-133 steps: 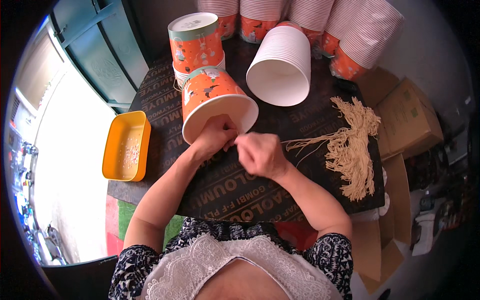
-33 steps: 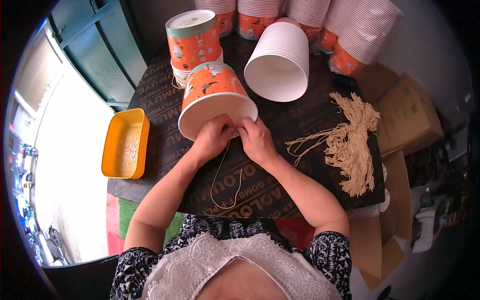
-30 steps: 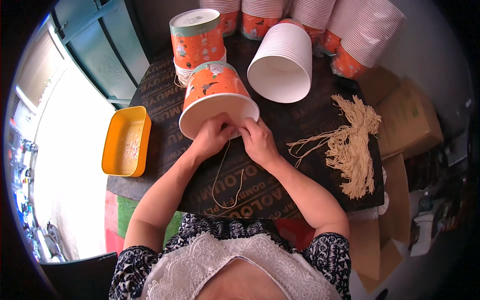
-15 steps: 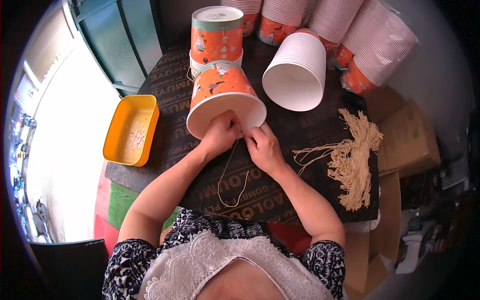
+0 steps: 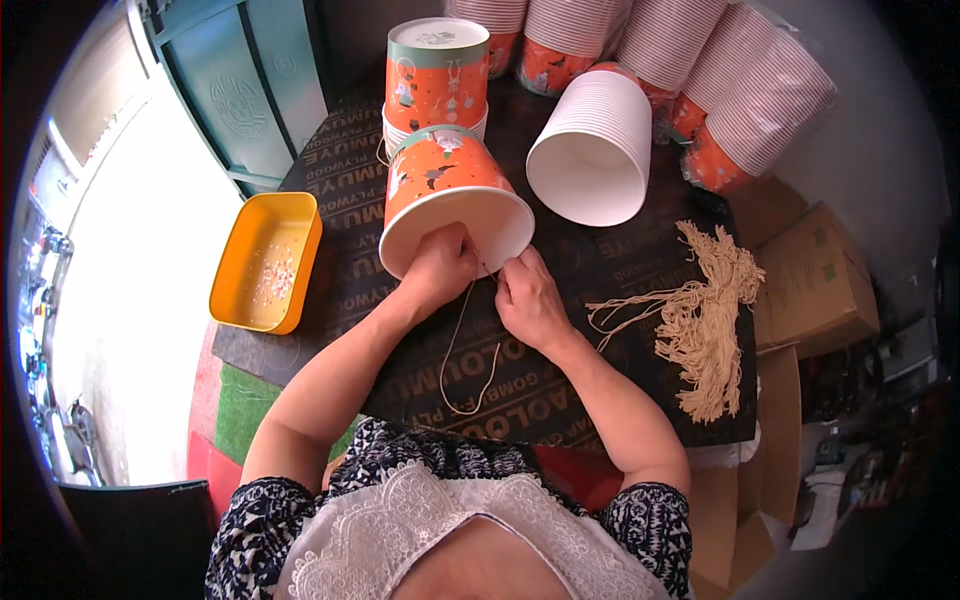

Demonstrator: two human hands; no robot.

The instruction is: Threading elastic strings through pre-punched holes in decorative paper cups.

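An orange paper bucket (image 5: 445,180) with a green band and printed figures lies tilted, its white mouth facing me. My left hand (image 5: 443,264) reaches into that mouth, fingers closed near the lower rim. Beside them a thin beige string (image 5: 455,340) emerges and hangs down in a loop onto the table. Outside the rim, at its lower right, my right hand (image 5: 528,300) is closed in a pinch on the edge. A small dark spot shows in the bucket wall between both hands. My fingertips are partly hidden.
On the dark printed board table (image 5: 350,350), a yellow tub (image 5: 265,262) with small bits stands left. Upturned stacked buckets (image 5: 437,75) stand behind, a white-sided stack (image 5: 590,145) lies right of them, and wrapped stacks (image 5: 765,110) line the back. A string bundle (image 5: 715,320) lies right.
My right hand has drawn slightly away from my left along the rim, uncovering a bit of string and the dark spot. The view has shifted slightly.
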